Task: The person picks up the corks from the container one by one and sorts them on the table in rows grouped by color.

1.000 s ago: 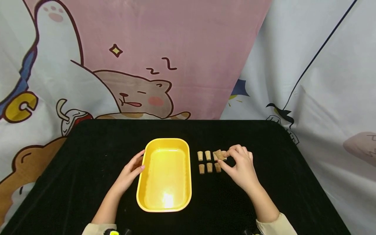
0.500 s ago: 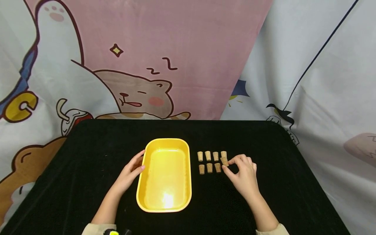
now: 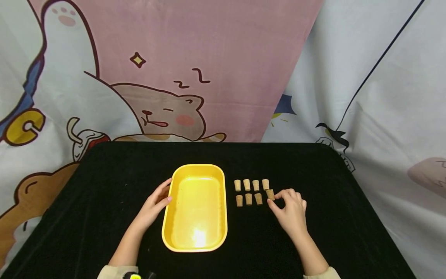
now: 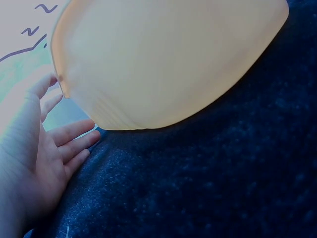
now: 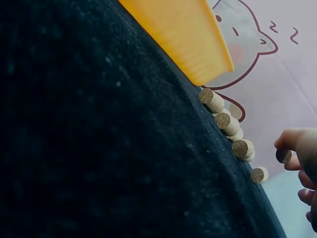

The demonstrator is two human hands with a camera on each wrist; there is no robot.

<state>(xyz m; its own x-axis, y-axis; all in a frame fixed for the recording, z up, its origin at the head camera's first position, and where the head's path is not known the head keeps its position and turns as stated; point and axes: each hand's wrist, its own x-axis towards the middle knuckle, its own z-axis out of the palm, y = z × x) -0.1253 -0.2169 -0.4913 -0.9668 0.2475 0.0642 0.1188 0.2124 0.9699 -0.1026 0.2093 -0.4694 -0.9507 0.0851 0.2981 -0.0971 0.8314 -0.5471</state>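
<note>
My left hand (image 3: 155,202) rests against the left side of a yellow rectangular tray (image 3: 223,205). In the left wrist view its fingers (image 4: 74,131) are nearly straight along the tray's outer wall, and the thumb touches near the rim. To the tray's right, my right hand (image 3: 290,211) pinches a tapered cork stopper (image 3: 270,195) between thumb and index finger. In the right wrist view that held cork looks raised off the table. Several more cork stoppers stand in two rows beside it, among them a far-row cork (image 3: 265,184) and a near-row cork (image 3: 258,199).
A black cloth (image 3: 331,174) covers the table. Behind it hangs a curtain (image 3: 237,77) printed with cartoon animals. The near-row corks (image 3: 239,201) are close to the tray's right wall.
My right hand has moved right and slightly nearer with the pinched cork, from over the far row to the near row's right end. The left hand and tray have stayed put.
</note>
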